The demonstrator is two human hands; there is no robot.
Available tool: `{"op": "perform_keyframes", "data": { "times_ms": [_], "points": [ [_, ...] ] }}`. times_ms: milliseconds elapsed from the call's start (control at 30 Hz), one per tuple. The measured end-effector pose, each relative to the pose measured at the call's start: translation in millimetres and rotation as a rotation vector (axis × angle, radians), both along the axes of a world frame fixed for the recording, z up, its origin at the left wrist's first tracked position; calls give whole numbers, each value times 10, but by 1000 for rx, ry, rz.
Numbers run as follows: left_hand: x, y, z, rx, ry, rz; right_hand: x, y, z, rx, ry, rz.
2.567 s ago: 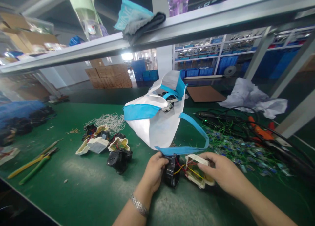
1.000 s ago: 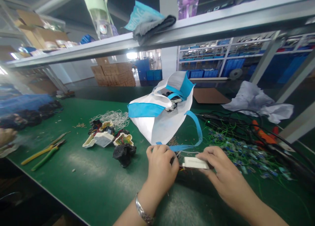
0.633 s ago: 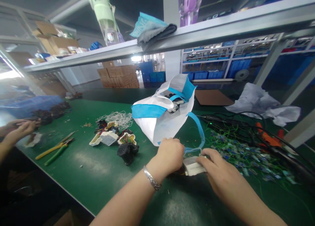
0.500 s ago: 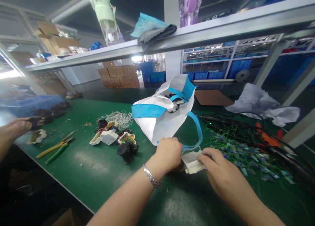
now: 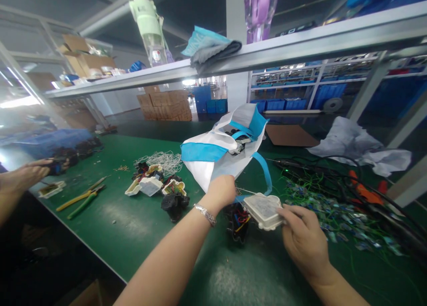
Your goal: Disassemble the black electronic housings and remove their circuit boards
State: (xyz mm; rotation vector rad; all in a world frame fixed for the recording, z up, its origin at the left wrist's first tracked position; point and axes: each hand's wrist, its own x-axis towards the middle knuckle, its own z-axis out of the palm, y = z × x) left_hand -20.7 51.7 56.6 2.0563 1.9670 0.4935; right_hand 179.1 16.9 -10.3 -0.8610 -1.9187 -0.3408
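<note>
By the bag (image 5: 213,152), pale cover (image 5: 263,210) beside black housing (image 5: 236,230).
Right hand (image 5: 303,237) pinches the cover; left hand (image 5: 222,192) overlaps the bag, fingers hidden, grip unclear.

wearer's hands (image 5: 305,237) 2 | held casing (image 5: 263,210) 1 | bag (image 5: 223,169) 1 | shelf bottles (image 5: 148,26) 2 | bracelet (image 5: 206,215) 1
</note>
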Motion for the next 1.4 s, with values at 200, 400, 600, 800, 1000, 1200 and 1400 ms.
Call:
{"op": "perform_keyframes", "data": {
  "times_ms": [200, 400, 600, 800, 1000, 1200, 1400],
  "points": [
    [75, -185, -34, -68, -421, -95, 7, 108, -9, -98, 155, -72],
    [105, -146, -29, -71, -468, -95, 13, 108, -23, -112, 224, -4],
    [76, 174, -93, 49, -398, 30, -77, -28, 60, -87, 165, 160],
    [44, 302, 4, 225, -461, 147, -160, -206, 32, -67, -17, 362],
    [-331, -75, 643, 246, -518, 27, -143, -163, -21, -62, -13, 319],
    [-1253, -102, 1075, 287, -197, 321, -151, -80, 1, -111, 27, 279],
    [-1761, 60, 876, 449, -47, 579, -189, -97, 44, -90, 33, 224]
  ]
}}
